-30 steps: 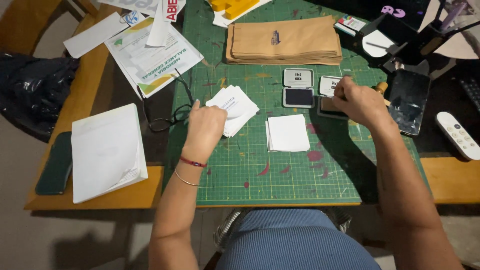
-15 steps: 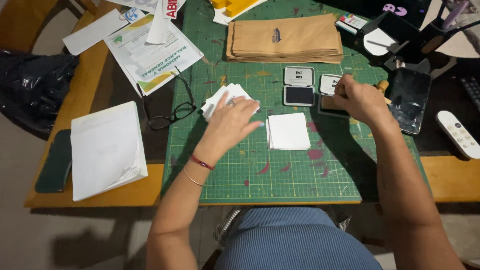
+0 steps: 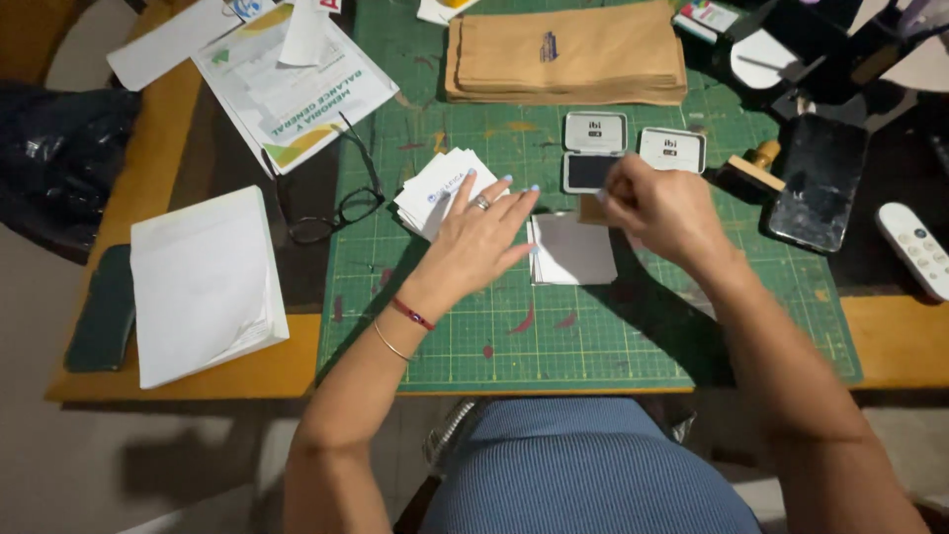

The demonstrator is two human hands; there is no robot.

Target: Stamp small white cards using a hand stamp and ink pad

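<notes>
Left hand (image 3: 481, 235) now shifted right off fanned white card pile (image 3: 435, 188), fingers spread flat, tips touching left edge of white paper stack (image 3: 575, 249) on green cutting mat (image 3: 593, 326). Right hand (image 3: 652, 210) now lower, closed on small wooden stamp (image 3: 591, 209), just below open ink pad (image 3: 593, 170).

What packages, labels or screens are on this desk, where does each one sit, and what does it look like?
Ink pad tin lid: right of open pad, white label, dark border.
Brown envelopes: stack at mat's top, small blue mark.
Printed sheet: upper left, white with green and yellow.
Phone: right, dark glossy screen.
Remote: far right, white.
</notes>
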